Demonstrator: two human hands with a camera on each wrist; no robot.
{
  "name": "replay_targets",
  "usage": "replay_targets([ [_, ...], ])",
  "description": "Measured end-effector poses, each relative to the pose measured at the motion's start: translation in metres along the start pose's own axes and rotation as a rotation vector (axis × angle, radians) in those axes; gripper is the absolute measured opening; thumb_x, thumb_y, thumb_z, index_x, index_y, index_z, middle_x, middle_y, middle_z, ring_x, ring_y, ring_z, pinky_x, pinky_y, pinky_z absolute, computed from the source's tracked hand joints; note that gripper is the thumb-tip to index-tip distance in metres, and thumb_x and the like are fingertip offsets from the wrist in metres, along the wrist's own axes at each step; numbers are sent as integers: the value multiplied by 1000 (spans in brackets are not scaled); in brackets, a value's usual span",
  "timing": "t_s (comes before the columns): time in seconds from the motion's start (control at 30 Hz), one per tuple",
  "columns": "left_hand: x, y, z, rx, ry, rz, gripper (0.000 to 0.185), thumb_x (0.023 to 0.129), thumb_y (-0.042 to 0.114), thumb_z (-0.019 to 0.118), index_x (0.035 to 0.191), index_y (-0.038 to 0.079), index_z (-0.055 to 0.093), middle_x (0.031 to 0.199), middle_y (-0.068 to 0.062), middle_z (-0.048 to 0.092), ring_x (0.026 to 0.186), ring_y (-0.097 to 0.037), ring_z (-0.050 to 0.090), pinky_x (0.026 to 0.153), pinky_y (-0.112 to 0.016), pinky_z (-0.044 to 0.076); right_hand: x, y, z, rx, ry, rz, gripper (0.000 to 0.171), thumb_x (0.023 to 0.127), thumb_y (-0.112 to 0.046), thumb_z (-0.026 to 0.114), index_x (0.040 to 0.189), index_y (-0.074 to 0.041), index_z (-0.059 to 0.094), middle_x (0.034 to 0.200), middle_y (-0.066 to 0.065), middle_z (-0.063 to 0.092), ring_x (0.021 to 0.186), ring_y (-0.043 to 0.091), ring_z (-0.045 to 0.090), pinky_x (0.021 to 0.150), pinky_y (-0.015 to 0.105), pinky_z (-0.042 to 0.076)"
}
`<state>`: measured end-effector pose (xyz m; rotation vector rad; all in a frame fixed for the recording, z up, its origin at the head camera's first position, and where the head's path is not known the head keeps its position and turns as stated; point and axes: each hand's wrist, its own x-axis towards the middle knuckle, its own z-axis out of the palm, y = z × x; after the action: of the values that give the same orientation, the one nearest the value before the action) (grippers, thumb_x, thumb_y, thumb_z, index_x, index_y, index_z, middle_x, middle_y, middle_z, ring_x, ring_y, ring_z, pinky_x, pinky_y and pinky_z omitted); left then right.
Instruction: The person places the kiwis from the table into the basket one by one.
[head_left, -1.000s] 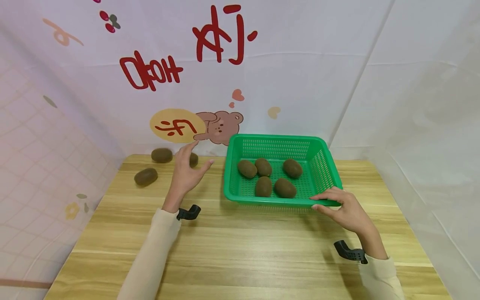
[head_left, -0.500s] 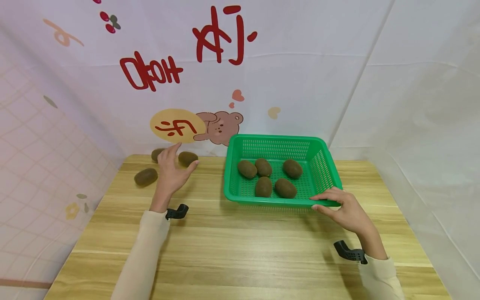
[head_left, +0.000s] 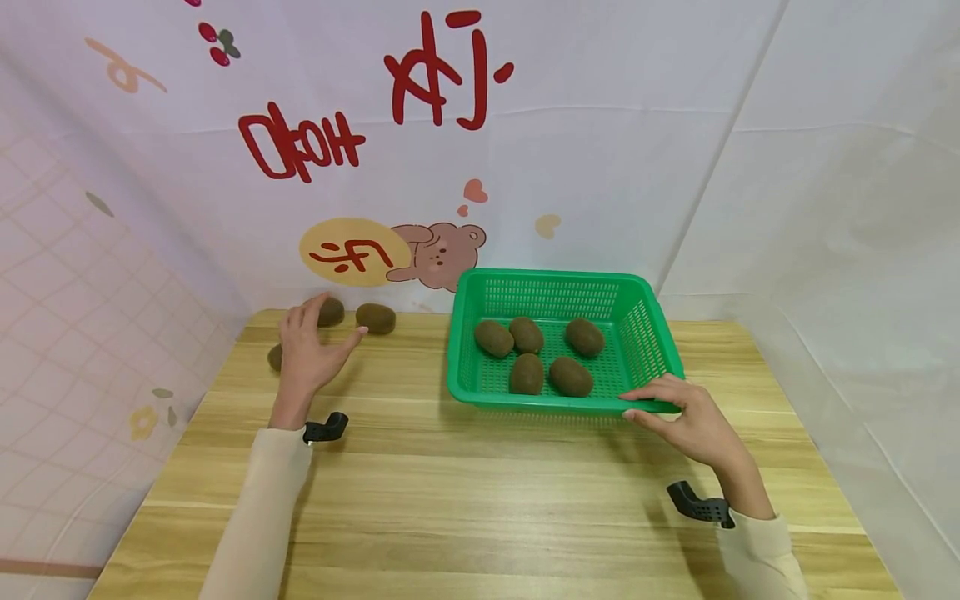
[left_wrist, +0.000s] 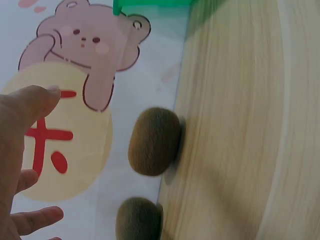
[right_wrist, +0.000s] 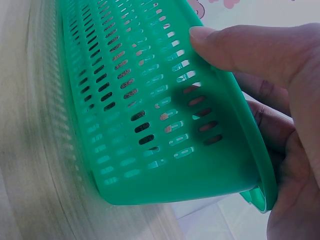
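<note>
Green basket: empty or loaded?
Loaded. Five kiwis lie inside the green basket; the right hand grips its near rim.

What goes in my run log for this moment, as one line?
left hand: open, over loose kiwis | right hand: grips basket rim | basket: five kiwis inside

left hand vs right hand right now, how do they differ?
The left hand is open and holds nothing, above the loose kiwis at the table's back left; the right hand has a grip on the green basket, thumb on its near rim. The left hand reaches farther from the body; the right hand stays nearer. Both wear cream sleeves.
</note>
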<state>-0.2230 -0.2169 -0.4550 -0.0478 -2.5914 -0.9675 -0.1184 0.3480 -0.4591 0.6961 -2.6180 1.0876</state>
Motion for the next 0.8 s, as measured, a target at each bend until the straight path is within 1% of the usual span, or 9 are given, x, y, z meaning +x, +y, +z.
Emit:
replay_targets([
  [0.13,-1,-12,-4,1,12,-3,83,86,42,81,152,8,44,151,-28,43,148,-51,19,116,-71,19,0,-1,0,1,-3,3,33,79,-6,87,106,-24,81,93,-12,70,87,15,59,75,21,48],
  [0.2,-1,-18,-6,-1,16,-17,85,85,41,82,153,8,43,151,-27,43,148,-49,18,116,-70,19,0,-1,0,3,-4,6,30,80,-6,87,106,-21,81,92,-10,70,87,15,59,75,21,47],
  [0.3,-1,-28,-8,-3,18,-41,87,86,42,81,155,9,42,152,-26,42,147,-46,21,115,-69,23,0,-2,0,7,-6,8,28,80,-6,87,106,-17,81,92,-7,71,87,15,59,74,22,47],
  [0.37,-2,-33,-10,-4,9,-62,89,87,44,80,157,10,38,154,-25,39,148,-45,21,115,-68,24,0,-2,0,9,-6,9,29,80,-7,87,106,-19,81,92,-5,72,87,15,59,74,22,47],
  [0.5,-4,-43,-15,7,-21,-109,95,88,49,77,161,8,31,159,-25,33,149,-45,21,116,-68,26,0,-2,-1,9,-3,11,35,80,-7,87,107,-27,80,92,-6,71,87,15,59,74,21,47],
  [0.67,-6,-55,-21,27,-56,-159,99,90,51,74,162,5,26,163,-27,26,151,-49,18,117,-70,24,0,-2,-1,9,-1,9,36,80,-6,87,107,-29,80,92,-7,72,88,15,59,76,21,48],
  [0.8,-7,-64,-23,28,-80,-204,100,91,52,72,163,6,21,163,-31,22,151,-52,15,115,-73,24,0,-2,-1,10,-2,5,37,80,-6,87,107,-30,79,93,-9,72,88,15,59,76,23,49],
])
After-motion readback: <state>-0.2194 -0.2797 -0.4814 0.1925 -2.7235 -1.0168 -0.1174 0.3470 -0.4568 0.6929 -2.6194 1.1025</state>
